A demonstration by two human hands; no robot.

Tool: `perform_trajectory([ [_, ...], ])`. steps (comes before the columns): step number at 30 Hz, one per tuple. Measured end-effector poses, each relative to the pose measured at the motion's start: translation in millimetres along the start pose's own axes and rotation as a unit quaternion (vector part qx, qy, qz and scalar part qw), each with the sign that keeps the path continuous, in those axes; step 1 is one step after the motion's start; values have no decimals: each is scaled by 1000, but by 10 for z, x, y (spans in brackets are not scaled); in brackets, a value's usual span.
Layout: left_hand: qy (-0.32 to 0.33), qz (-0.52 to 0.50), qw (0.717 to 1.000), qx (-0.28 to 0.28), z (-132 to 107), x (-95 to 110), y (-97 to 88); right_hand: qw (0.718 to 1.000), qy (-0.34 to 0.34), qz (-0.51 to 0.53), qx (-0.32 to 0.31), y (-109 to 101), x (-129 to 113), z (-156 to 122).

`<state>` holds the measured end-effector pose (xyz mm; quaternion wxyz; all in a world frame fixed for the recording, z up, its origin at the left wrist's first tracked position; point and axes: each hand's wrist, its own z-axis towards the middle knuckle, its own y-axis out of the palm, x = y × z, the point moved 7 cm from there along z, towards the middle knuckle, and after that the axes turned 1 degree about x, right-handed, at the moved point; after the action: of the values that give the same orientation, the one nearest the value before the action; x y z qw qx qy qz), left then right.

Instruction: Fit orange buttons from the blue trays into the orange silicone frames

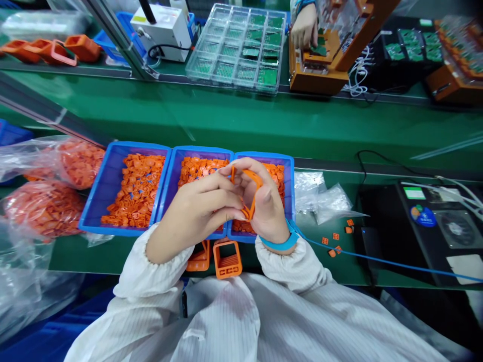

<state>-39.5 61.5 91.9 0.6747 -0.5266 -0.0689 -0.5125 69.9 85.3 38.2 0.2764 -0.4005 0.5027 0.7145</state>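
- White smock [226, 322] right under the camera, cuffs gathered at both wrists!
- Left hand [196, 213] and right hand [266, 203] are up over the middle tray [199, 150], fingers curled in a narrow grip, both holding an orange frame [247, 193] between them, just above the tray.
- Blue strap [277, 244] around the right wrist, its cord [377, 261] running away to the right of the middle tray.
- Flanking the middle tray, touching it: left tray [139, 146] and right tray [290, 191], all three heaped with orange parts [136, 191].
- Just below the middle tray, two loose frames [227, 259] on the green worktop [94, 256].
- Left of the middle tray, bulging bags [45, 208] of orange parts; to its right, clear bags [320, 198], small orange bits [335, 236] and a black unit [415, 226].
- Well beyond the middle tray, a co-worker's hand [304, 27] rests on an orange jig [324, 65], near a clear tray [236, 48] of green boards.
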Motion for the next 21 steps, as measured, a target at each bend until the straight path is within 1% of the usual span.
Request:
perform_trajectory([
  [2, 6, 17, 1000, 2, -1, -2, 6, 1000, 13, -10, 6, -1, 12, -3],
  [4, 19, 40, 999, -18, 5, 8, 45, 1000, 25, -10, 4, 15, 29, -10],
  [6, 38, 54, 997, -48, 10, 25, 99, 999, 30, -4, -12, 52, 41, -18],
  [8, 55, 67, 994, -60, 12, 45, 124, 999, 31, 5, -28, 88, 53, -25],
  [11, 54, 85, 994, -49, 15, 57, 97, 999, 29, 7, -36, 125, 60, -32],
  [14, 47, 69, 995, -54, 6, 69, 51, 998, 23, -11, -50, 179, 27, -51],
  [17, 81, 53, 994, -52, -27, 122, -5, 998, 16, 5, -61, 223, -33, -92],
  [21, 134, 76, 987, -40, -158, 196, -68, 996, 21, 68, -50, 223, -89, -142],
])
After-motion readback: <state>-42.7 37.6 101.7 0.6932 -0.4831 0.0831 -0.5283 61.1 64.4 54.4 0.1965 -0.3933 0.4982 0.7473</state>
